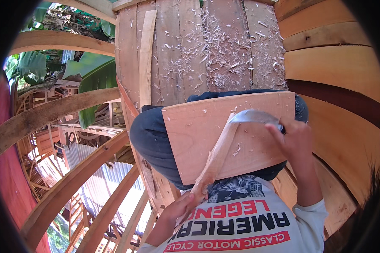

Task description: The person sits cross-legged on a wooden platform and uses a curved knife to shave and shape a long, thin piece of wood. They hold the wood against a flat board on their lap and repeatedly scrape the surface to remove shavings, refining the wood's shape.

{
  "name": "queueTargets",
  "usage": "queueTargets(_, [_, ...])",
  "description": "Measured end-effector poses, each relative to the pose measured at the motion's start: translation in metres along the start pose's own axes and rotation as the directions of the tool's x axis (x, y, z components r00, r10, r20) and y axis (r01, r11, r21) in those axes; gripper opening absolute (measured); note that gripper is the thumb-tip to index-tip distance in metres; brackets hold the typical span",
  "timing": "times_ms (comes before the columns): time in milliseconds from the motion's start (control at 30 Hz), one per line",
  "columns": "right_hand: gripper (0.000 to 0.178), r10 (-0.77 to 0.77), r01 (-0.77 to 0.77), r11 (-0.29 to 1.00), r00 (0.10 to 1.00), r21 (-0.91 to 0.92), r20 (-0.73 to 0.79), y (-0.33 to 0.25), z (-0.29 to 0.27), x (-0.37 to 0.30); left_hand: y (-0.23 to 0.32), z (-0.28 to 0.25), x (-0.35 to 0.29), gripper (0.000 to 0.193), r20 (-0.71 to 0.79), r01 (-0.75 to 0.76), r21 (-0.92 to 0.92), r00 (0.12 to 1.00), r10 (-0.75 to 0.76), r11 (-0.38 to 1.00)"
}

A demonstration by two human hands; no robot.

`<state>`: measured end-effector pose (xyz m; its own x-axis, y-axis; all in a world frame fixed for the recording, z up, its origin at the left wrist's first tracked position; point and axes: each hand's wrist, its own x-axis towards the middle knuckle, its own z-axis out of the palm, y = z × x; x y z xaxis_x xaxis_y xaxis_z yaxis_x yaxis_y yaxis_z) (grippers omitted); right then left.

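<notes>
A flat wooden board point(190, 135) lies across my lap, over my crossed legs. My left hand point(185, 207) is closed round the near end of a rough, partly whittled wooden stick point(216, 158), which slants across the board toward its far middle. My right hand point(297, 137) grips a knife with a curved steel blade point(254, 117). The knife's handle is mostly hidden in the fist. At the stick's far end the blade lies across or against the wood; whether it bites in, I cannot tell. A few pale shavings point(236, 149) rest on the board.
Ahead, curled shavings point(228, 59) litter a plank floor point(169, 59), where a long wooden strip point(147, 59) lies at the left. Curved planks point(329, 63) form a wall on the right. Open wooden ribs point(71, 103) stand on the left, with corrugated metal sheets point(101, 173) below outside.
</notes>
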<state>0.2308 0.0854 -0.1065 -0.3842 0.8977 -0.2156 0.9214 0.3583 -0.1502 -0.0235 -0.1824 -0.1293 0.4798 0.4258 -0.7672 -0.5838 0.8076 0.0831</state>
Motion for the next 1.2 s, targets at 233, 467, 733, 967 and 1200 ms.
queueTargets(233, [0.051,-0.177,0.135,0.965,0.967,0.224,0.181,-0.038,0.020,-0.017,0.001,0.003,0.004,0.060,-0.026,0.017,-0.174,0.999,-0.022,0.985])
queueTargets(467, [0.055,0.003,-0.005,0.999,1.000,0.053,0.031,-0.013,0.013,0.015,-0.010,-0.007,0.007,0.063,0.002,-0.004,-0.174,1.000,0.004,0.985])
queueTargets(733, [0.051,-0.196,0.160,0.968,0.964,0.194,0.180,-0.038,0.023,-0.026,-0.016,-0.014,0.008,0.066,0.056,-0.018,-0.295,0.998,0.036,0.955])
queueTargets(967, [0.053,-0.025,0.026,0.998,1.000,0.052,-0.016,-0.013,0.027,-0.001,-0.010,-0.007,0.011,0.073,-0.035,0.004,-0.350,0.999,-0.018,0.937])
queueTargets(1200, [0.054,0.004,-0.007,0.999,0.999,0.052,0.055,-0.003,0.003,-0.002,-0.023,-0.027,0.015,0.065,0.173,0.016,-0.357,0.984,0.049,0.934])
